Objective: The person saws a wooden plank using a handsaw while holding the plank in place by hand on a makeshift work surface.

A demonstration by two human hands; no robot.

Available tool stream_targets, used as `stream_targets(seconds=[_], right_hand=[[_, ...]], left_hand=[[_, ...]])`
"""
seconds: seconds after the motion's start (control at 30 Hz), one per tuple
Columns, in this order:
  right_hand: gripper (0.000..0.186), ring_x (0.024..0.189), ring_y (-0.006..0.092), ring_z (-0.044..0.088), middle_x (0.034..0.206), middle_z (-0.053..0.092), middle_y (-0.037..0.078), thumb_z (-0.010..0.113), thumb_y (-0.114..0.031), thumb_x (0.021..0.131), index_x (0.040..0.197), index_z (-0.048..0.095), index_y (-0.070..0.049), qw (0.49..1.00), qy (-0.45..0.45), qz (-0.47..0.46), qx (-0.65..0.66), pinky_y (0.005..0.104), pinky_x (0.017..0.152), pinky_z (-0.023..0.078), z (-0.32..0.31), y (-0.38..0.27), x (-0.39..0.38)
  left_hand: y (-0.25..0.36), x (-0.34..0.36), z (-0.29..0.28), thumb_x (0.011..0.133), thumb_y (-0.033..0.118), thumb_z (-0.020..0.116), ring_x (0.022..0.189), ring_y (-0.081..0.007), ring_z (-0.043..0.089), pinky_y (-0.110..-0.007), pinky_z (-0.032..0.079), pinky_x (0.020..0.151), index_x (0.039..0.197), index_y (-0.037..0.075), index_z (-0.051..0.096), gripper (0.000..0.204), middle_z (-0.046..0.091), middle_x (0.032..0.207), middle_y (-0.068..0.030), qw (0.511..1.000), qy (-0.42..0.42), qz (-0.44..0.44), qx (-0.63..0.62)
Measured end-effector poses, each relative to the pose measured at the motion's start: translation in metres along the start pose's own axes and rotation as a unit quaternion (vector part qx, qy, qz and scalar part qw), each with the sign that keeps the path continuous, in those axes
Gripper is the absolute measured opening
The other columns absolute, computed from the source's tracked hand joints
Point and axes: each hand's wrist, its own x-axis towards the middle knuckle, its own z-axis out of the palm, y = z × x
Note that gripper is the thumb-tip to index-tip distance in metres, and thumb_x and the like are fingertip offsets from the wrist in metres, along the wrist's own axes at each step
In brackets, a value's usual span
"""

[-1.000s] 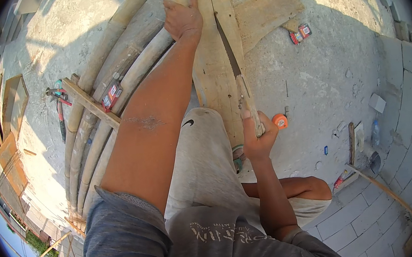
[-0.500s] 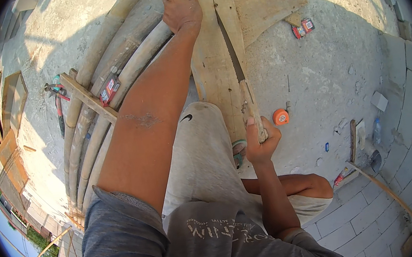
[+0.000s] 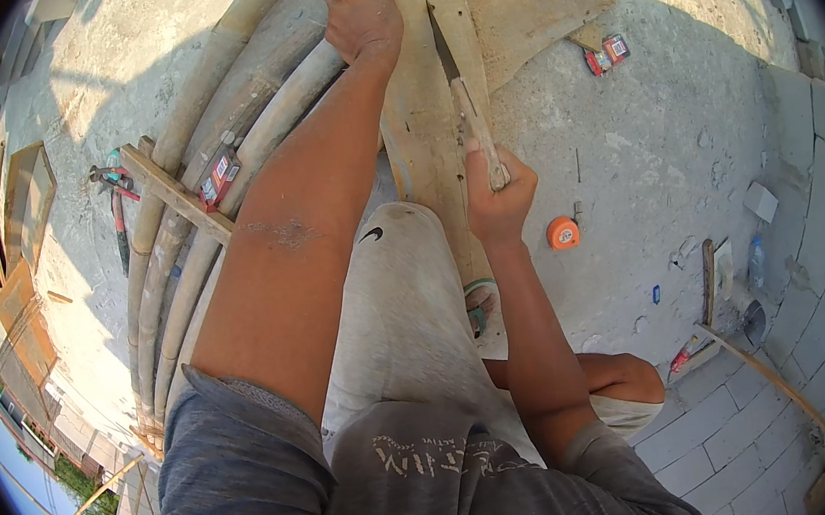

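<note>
My left hand (image 3: 363, 23) grips a long pale wooden board (image 3: 409, 127) near the top of the view, beside a lengthwise cut. My right hand (image 3: 502, 203) is closed round the worn wooden handle of a handsaw (image 3: 444, 48), whose dark toothed blade lies in the cut, its far part hidden in the wood. The board runs down beside my bent knee (image 3: 398, 259), with a sandalled foot (image 3: 478, 311) partly showing next to it. A shorter plank (image 3: 538, 13) lies to the right at the top.
Bamboo poles (image 3: 174, 192) lie at left, with a batten, a red box (image 3: 218, 177) and red-handled tools (image 3: 116, 188). An orange tape measure (image 3: 562, 233) and another red box (image 3: 607, 54) are on the concrete. Grey blocks (image 3: 806, 176) line the right; wood sheets (image 3: 21, 218) stand far left.
My right hand has pushed the saw up the board, away from my body, so less of the blade shows. My left hand stays on the board.
</note>
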Motion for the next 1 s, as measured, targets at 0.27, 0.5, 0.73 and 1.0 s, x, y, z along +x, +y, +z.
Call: stream_targets(seconds=[0.27,0.5,0.73,1.0], right_hand=[[0.024,0.061,0.0031,0.044,0.063,0.053,-0.004,0.063,-0.010,0.099,0.079,0.065,0.003,1.000,-0.024,0.014,-0.014,0.0256,0.052,0.032,-0.046,-0.015,-0.083],[0.027,0.058,0.0035,0.043,0.056,0.048,0.000,0.068,-0.009,0.093,0.071,0.058,0.001,1.000,0.014,-0.005,0.004,0.0275,0.050,0.035,0.017,0.006,0.034],[0.028,0.058,0.0045,0.042,0.055,0.046,-0.001,0.068,-0.009,0.094,0.070,0.056,0.000,0.999,-0.031,0.020,-0.011,0.0292,0.050,0.034,-0.057,-0.014,-0.099],[0.027,0.062,0.0073,0.046,0.064,0.056,-0.001,0.066,-0.018,0.098,0.082,0.068,0.003,1.000,0.007,-0.018,0.023,0.0297,0.056,0.039,0.043,0.027,0.045]], left_hand=[[-0.017,0.005,-0.006,0.093,0.061,0.063,0.122,-0.0453,0.061,-0.052,0.047,0.103,0.146,-0.011,0.043,0.091,0.062,0.130,-0.0326,0.999,0.011,-0.015,0.028],[0.005,-0.005,0.003,0.093,0.061,0.063,0.123,-0.0453,0.060,-0.052,0.046,0.105,0.147,-0.012,0.042,0.093,0.061,0.133,-0.0330,0.998,-0.046,-0.029,0.016],[-0.008,0.004,-0.006,0.093,0.061,0.064,0.126,-0.0449,0.058,-0.052,0.045,0.106,0.147,-0.011,0.042,0.093,0.060,0.135,-0.0330,1.000,0.011,0.000,0.018],[-0.002,-0.004,-0.005,0.095,0.058,0.061,0.135,-0.0442,0.051,-0.052,0.039,0.114,0.151,-0.001,0.044,0.083,0.051,0.146,-0.0331,0.998,-0.044,-0.036,0.001]])
